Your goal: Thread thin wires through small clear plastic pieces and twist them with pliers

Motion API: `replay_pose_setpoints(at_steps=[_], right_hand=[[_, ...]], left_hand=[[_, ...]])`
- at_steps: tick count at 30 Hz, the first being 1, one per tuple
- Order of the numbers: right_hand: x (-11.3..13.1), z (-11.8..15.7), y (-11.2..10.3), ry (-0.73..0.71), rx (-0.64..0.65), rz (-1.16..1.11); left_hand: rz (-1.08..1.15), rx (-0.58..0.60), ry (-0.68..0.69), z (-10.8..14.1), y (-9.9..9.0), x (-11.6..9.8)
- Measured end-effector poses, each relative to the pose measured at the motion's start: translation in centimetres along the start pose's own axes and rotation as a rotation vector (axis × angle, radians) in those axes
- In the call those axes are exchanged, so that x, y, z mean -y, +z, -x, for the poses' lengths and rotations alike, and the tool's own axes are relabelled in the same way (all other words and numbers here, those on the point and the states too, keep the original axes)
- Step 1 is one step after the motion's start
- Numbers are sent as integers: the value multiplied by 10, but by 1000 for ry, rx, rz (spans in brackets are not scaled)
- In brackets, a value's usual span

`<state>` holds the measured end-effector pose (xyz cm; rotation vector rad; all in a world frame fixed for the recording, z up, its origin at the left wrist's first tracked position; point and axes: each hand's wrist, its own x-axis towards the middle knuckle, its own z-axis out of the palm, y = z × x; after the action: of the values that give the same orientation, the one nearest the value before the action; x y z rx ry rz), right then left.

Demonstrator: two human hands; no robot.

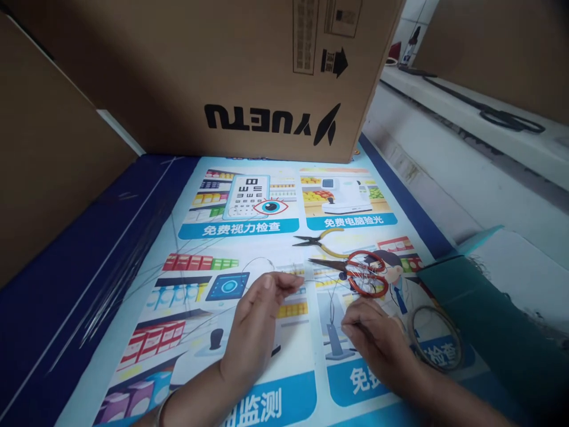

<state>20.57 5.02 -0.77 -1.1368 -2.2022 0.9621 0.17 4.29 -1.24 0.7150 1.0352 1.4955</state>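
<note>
My left hand [260,317] is over the printed sheet [317,367], thumb and fingers pinched on a thin wire [258,259] that loops up above the fingertips. To its right, my right hand [373,332] is closed, its fingertips together near thin strands; what they hold is too small to make out. Red-handled scissors [367,273] lie just beyond my right hand, with short wire bits on the handles. Yellow-handled pliers [322,242] rest behind the scissors, jaws to the left. Right of my right hand lies a wire coil [435,338].
A large cardboard box [249,71] stands across the back, with another cardboard panel [57,160] at left. Long thin wires [95,320] lie on the left. A green board [480,296] is at right; black scissors [511,118] lie on a ledge [466,104].
</note>
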Motion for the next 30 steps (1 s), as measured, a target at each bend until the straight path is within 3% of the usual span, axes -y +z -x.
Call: replay_pose_setpoints(at_steps=[9,24,30], right_hand=[[18,4,27,-81,63,81],[22,7,32,-117,200,262],[21,7,31,-87,173,200]], left_hand=[[-51,-14,0,2,-1,1],[54,-55,33,-1,-2,0],[213,-110,53,-7,-2,-16]])
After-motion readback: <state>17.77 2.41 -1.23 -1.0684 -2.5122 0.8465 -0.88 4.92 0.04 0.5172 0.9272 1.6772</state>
